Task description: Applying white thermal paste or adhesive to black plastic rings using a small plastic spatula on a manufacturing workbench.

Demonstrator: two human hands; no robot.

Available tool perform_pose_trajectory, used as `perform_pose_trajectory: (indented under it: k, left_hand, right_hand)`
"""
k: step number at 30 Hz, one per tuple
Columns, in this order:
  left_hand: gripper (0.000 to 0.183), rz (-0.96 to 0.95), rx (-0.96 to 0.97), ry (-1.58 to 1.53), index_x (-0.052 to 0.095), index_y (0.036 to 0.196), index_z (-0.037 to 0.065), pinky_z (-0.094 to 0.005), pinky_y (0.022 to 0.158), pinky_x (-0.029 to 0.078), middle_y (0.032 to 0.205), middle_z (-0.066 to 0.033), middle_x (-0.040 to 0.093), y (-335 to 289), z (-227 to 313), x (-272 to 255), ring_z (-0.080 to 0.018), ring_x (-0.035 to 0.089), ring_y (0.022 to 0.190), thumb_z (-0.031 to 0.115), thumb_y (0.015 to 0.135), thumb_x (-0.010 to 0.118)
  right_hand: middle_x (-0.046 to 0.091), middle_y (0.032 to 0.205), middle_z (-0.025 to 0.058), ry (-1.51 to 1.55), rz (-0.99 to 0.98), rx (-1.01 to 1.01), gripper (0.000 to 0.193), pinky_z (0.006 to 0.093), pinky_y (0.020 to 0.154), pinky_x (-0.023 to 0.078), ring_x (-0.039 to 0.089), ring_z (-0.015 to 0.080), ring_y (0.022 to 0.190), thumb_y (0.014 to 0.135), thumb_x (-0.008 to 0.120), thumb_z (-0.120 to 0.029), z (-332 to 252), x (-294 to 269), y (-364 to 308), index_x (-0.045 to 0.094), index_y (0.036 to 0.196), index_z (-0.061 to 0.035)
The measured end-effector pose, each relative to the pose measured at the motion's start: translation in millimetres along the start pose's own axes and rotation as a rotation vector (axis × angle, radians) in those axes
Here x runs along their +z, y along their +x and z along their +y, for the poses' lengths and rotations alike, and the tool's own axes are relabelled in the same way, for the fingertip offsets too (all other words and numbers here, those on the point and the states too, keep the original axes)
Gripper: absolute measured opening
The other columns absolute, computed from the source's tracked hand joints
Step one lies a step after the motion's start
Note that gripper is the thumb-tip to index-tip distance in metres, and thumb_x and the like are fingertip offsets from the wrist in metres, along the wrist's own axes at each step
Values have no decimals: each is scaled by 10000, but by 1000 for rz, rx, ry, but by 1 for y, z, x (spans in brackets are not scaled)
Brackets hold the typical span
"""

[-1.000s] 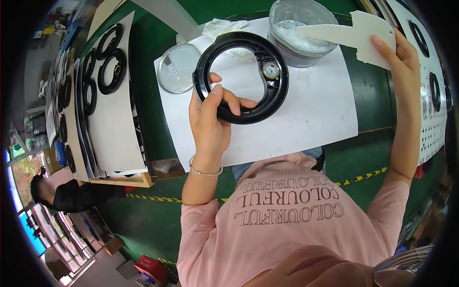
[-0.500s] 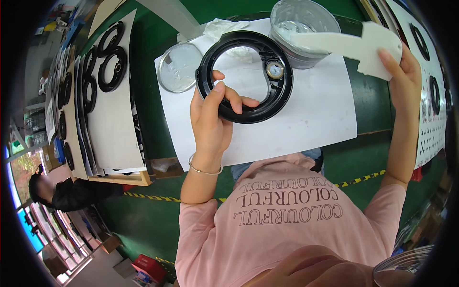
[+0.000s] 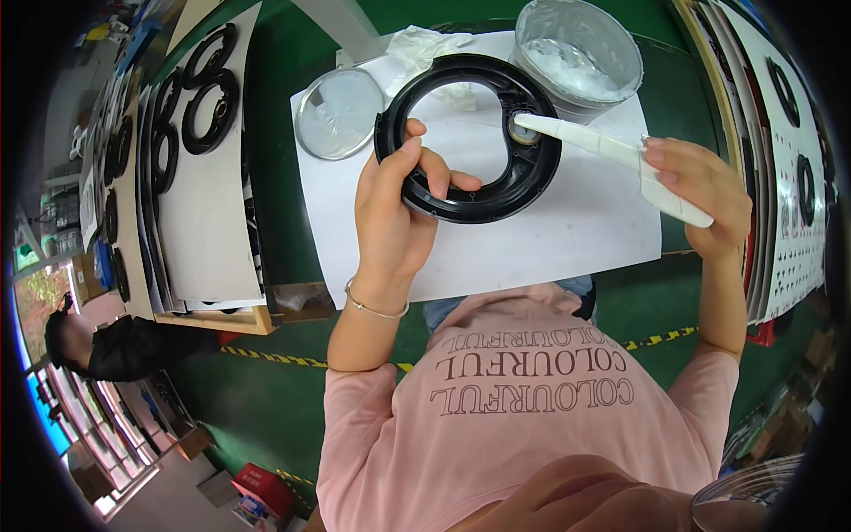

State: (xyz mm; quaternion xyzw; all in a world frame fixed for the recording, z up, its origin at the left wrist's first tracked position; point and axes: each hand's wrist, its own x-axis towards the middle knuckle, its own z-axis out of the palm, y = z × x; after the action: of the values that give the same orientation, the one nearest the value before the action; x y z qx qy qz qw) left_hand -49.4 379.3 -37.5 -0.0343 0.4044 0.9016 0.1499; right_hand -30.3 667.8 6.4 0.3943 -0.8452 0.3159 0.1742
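My left hand (image 3: 394,208) is closed on a black plastic ring-shaped housing (image 3: 534,173), thumb on its near-left rim and fingers through the opening. On the ring's right side sits a small round fitting (image 3: 525,133). My right hand (image 3: 709,191) grips the broad end of a white plastic scraper (image 3: 594,142), whose narrow tip reaches the fitting; contact is hard to confirm. Behind the ring, a clear tub (image 3: 581,113) contains white paste (image 3: 567,66). A round clear lid (image 3: 337,113) lies left of the ring, and crumpled tissue (image 3: 425,49) is behind it.
White paper (image 3: 594,230) covers part of the green table (image 3: 292,186). At left, stacked boards (image 3: 208,230) carry several black rings (image 3: 211,111); more boards with rings (image 3: 784,248) stand at right. A grey post (image 3: 341,27) rises behind the lid. A person in black (image 3: 146,348) is far left.
My right hand has come down and leftward, bringing the scraper from the tub to the ring's round fitting. The ring has shifted slightly right in view, still in my left hand.
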Motion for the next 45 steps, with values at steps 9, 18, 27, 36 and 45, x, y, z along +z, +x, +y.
perform_pose_trajectory:
  k: [9, 18, 27, 36, 45]
  left_hand:
    - [193, -3, -1, 17, 392, 1024, 30, -361, 633, 488, 569, -61, 472, 0, -2, -2, -282, 595, 639, 140, 868, 364]
    - [184, -19, 39, 87, 388, 1026, 41, -351, 617, 499, 567, -70, 476, -2, -1, 2, -282, 602, 642, 135, 871, 354]
    - [173, -11, 53, 127, 387, 1021, 48, -344, 609, 501, 561, -73, 475, -3, -1, 2, -281, 602, 632, 129, 873, 352]
    - [162, -24, 77, 150, 390, 1020, 58, -341, 601, 505, 552, -82, 487, -4, -2, 6, -281, 606, 630, 121, 873, 363]
    - [158, -44, 113, 221, 386, 1018, 52, -320, 596, 494, 548, -95, 501, -6, -2, 6, -278, 608, 626, 105, 872, 364]
  right_hand:
    - [618, 898, 120, -319, -163, -226, 214, 415, 743, 483, 598, 325, 850, 665, 603, -84, -10, -6, 1, 555, 858, -4]
    - [614, 884, 160, -251, -66, -144, 163, 427, 752, 478, 594, 344, 852, 702, 588, -77, -11, -18, 1, 555, 837, 8]
    - [621, 861, 143, -327, -164, -184, 150, 414, 749, 483, 601, 324, 841, 692, 575, -69, -21, -12, 2, 559, 823, 2]
    - [622, 861, 140, -319, -149, -186, 154, 402, 739, 489, 604, 323, 834, 689, 583, -71, -21, -7, 7, 549, 823, -1]
    - [620, 863, 147, -289, -103, -179, 174, 395, 719, 494, 606, 324, 823, 696, 580, -82, -17, -9, 9, 557, 844, 6]
